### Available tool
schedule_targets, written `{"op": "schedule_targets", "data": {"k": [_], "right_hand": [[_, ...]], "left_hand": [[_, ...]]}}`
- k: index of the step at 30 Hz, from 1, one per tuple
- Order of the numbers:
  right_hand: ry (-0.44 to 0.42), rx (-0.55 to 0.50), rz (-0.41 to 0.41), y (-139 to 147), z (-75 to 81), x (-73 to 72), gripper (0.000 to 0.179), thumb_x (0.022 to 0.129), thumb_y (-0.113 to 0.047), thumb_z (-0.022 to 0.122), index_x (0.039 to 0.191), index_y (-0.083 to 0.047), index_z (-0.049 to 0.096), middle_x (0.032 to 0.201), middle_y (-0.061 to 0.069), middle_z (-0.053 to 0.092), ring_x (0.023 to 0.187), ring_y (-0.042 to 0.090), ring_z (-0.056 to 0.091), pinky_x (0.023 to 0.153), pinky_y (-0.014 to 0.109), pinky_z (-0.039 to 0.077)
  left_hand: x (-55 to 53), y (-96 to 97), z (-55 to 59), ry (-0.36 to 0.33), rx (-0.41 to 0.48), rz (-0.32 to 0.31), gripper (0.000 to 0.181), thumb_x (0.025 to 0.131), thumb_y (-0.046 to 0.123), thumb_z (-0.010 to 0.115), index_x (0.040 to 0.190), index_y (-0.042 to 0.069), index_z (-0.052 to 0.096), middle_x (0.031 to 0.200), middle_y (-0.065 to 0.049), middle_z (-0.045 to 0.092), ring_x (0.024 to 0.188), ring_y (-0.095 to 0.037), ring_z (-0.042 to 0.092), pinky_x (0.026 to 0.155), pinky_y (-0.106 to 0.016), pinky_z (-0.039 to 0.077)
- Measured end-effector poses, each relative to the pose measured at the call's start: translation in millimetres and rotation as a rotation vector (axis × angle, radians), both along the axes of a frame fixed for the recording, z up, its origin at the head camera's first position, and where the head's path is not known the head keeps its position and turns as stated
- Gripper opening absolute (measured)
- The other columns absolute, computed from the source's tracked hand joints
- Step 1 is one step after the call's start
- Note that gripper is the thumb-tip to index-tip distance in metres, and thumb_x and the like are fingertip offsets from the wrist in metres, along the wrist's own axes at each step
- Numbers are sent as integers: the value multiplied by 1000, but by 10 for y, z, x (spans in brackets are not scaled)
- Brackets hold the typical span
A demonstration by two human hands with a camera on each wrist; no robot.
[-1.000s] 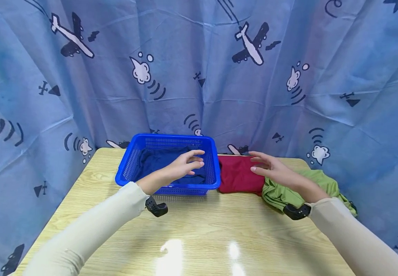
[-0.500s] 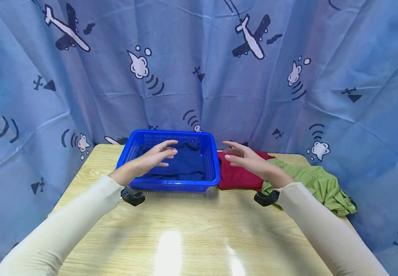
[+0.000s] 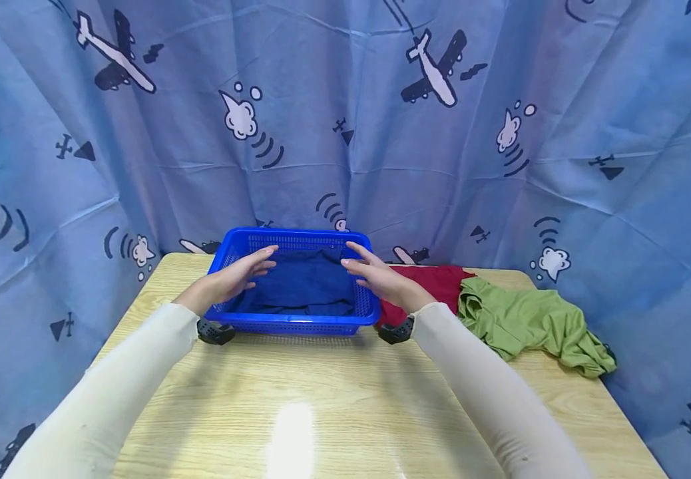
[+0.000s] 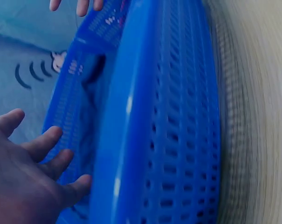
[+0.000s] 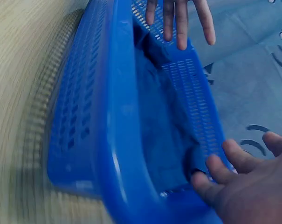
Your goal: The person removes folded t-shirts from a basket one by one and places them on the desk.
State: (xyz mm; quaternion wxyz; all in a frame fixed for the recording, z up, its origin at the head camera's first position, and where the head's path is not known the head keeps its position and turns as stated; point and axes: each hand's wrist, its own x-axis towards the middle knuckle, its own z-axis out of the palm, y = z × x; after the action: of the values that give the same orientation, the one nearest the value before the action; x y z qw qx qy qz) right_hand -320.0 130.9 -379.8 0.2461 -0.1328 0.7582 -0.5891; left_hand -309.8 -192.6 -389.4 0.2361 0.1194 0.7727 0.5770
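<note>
A blue plastic basket with perforated sides stands at the back of the table. Dark blue folded cloth lies spread over its bottom. My left hand hovers over the basket's left part with fingers spread, holding nothing. Over the right part my right hand reaches in from the side, its fingers apart and bare of any object. The two palms face each other across the cloth. In the left wrist view, the fingers lie beside the near rim; in the right wrist view, the cloth shows inside the basket.
Red cloth lies against the basket's right side, partly behind my right forearm. Rumpled green cloth sits farther right, near the edge of the wooden table. A blue curtain with printed planes hangs behind.
Both hands have moved left. The left passes from mid-basket to its left part, and the right comes from above the red and green cloths to the basket's right part.
</note>
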Motion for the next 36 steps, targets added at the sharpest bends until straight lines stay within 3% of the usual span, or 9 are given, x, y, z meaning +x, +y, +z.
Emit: {"op": "schedule_targets", "data": {"k": [6, 12, 17, 23, 31, 36], "right_hand": [[-61, 72, -66, -222, -147, -124, 77, 104, -56, 42, 164, -31, 1, 173, 3, -6, 160, 35, -4, 126, 63, 3], [-93, 207, -95, -372, -213, -172, 88, 98, -67, 42, 164, -32, -5, 173, 2, -8, 160, 34, -5, 125, 66, 4], [-89, 289, -82, -431, -242, -195, 97, 95, -67, 49, 163, -30, -9, 173, 3, -9, 160, 34, -4, 126, 64, 5], [-117, 332, -60, -468, -299, -217, 104, 93, -62, 58, 163, -30, -13, 173, 6, -9, 160, 35, -4, 126, 64, 7], [-157, 331, -56, -489, -345, -219, 109, 93, -57, 63, 162, -31, -17, 172, 7, -12, 159, 37, -4, 125, 66, 9], [-173, 332, -54, -472, -358, -246, 112, 93, -55, 64, 160, -30, -22, 171, 6, -17, 159, 36, -5, 125, 65, 11]], "left_hand": [[-70, -37, -78, -19, -72, 62, 80, 102, 68, 13, 165, 21, -2, 172, -17, -4, 158, -36, -14, 124, -67, -5], [-106, -39, -171, -15, -182, 95, 84, 101, 71, 12, 163, 19, -11, 171, -9, -18, 157, -36, -18, 125, -64, -7], [-113, -26, -218, 57, -304, 137, 80, 104, 62, 26, 165, 17, -1, 171, -15, -11, 157, -38, -14, 125, -65, -2], [-113, 48, -235, 109, -512, 120, 86, 99, 64, 42, 165, 25, 1, 167, -24, -20, 154, -47, -19, 117, -77, 3], [-148, 52, -297, 33, -503, 111, 88, 99, 61, 44, 165, 25, -3, 167, -23, -22, 152, -46, -25, 118, -77, 2], [-160, -14, -334, -25, -397, 137, 88, 102, 58, 45, 164, 27, -9, 170, -16, -15, 156, -45, -10, 121, -72, 12]]}}
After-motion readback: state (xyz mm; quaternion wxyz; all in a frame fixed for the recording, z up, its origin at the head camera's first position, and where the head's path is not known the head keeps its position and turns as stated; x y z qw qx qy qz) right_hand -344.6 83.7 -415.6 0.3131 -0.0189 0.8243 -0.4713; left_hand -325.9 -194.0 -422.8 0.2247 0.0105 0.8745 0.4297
